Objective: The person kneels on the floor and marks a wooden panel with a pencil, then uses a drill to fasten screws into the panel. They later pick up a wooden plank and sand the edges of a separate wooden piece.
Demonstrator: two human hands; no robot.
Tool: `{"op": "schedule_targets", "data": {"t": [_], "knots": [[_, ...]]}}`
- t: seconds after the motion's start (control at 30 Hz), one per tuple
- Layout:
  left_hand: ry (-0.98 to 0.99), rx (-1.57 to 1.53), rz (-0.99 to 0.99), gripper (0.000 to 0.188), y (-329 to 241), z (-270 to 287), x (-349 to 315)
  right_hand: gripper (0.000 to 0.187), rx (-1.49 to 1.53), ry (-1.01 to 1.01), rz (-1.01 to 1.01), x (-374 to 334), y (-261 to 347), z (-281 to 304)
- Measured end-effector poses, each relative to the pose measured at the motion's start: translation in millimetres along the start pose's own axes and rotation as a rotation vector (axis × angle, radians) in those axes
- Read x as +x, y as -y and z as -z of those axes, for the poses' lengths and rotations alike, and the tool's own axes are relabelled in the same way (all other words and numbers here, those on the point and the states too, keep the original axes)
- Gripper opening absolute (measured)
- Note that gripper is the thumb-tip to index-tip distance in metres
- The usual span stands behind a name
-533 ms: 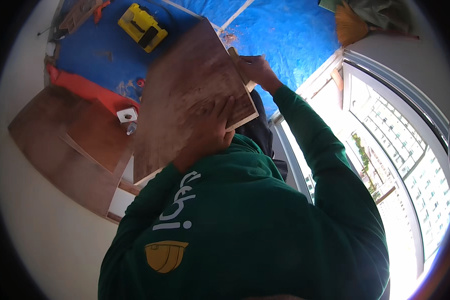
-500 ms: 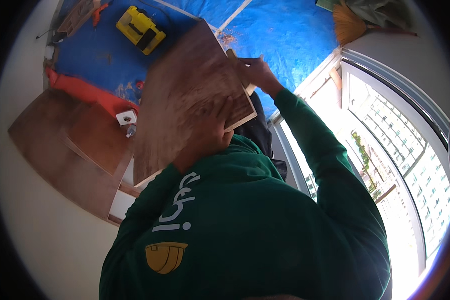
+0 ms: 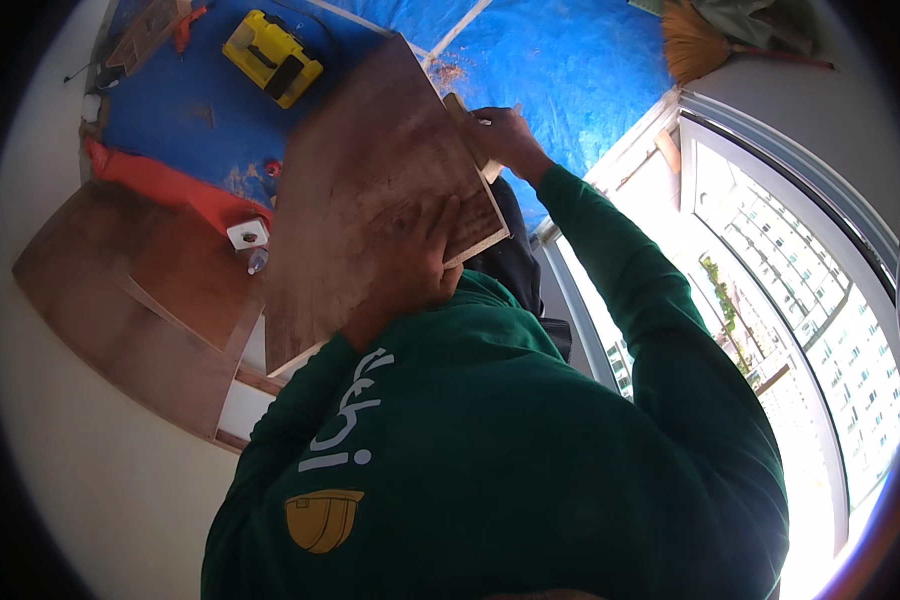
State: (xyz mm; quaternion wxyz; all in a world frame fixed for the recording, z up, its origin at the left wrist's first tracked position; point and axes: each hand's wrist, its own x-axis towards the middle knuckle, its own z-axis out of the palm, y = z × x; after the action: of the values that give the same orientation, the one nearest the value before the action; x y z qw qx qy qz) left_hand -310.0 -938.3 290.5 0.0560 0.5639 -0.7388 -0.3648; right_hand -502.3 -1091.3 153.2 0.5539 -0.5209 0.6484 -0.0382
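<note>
A large brown wooden board (image 3: 360, 150) lies tilted in front of me, its pale cut edge facing right. My left hand (image 3: 410, 260) grips it near the close corner, fingers laid over the brown face and the rest of the hand by the near edge. On the board's right edge, my right hand (image 3: 510, 140) is closed round a pale wooden block (image 3: 468, 125). The block sits along that edge, and the fingers partly cover it. Whether anything is wrapped on its underside is hidden.
A yellow-and-black tool case (image 3: 272, 58) stands on the blue floor sheet (image 3: 570, 60). Brown panels (image 3: 100, 285), a red cloth (image 3: 170, 185) and a white square fitting (image 3: 248, 234) lie left. A broom (image 3: 695, 45) is far right, beside a glazed door (image 3: 770, 260).
The whole view has shifted slightly. My right hand and the block stay at the board's right edge with hardly any visible movement; my left hand keeps its hold.
</note>
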Motion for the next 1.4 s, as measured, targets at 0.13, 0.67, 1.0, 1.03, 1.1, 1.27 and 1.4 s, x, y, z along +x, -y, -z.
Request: {"op": "schedule_targets", "data": {"t": [0.13, 0.67, 1.0, 1.03, 1.1, 1.27, 1.4], "knots": [[-0.015, -0.132, 0.001, 0.092, 2, 1, 3, 0.054, -0.126, 0.117, -0.145, -58, 30, 38], [0.042, -0.105, 0.035, 0.092, 1, 2, 4, 0.056, -0.094, 0.104, -0.208, 5, 27, 12], [-0.015, -0.101, 0.039, 0.085, -2, -4, -2, 0.041, -0.089, 0.129, -0.048, -163, 38, 73], [0.023, -0.119, 0.052, 0.085, -4, -4, -1, 0.046, -0.04, 0.107, -0.029, -131, 34, 60], [0.059, -0.105, 0.046, 0.084, -5, -1, 2, 0.059, -0.139, 0.086, -0.188, -37, 36, 25], [-0.018, -0.125, 0.026, 0.083, -4, 3, 6, 0.058, -0.033, 0.103, -0.121, 11, 24, 7], [0.037, -0.142, 0.042, 0.086, -4, -6, 0, 0.042, -0.067, 0.058, 0.094, -150, 22, 63]]}}
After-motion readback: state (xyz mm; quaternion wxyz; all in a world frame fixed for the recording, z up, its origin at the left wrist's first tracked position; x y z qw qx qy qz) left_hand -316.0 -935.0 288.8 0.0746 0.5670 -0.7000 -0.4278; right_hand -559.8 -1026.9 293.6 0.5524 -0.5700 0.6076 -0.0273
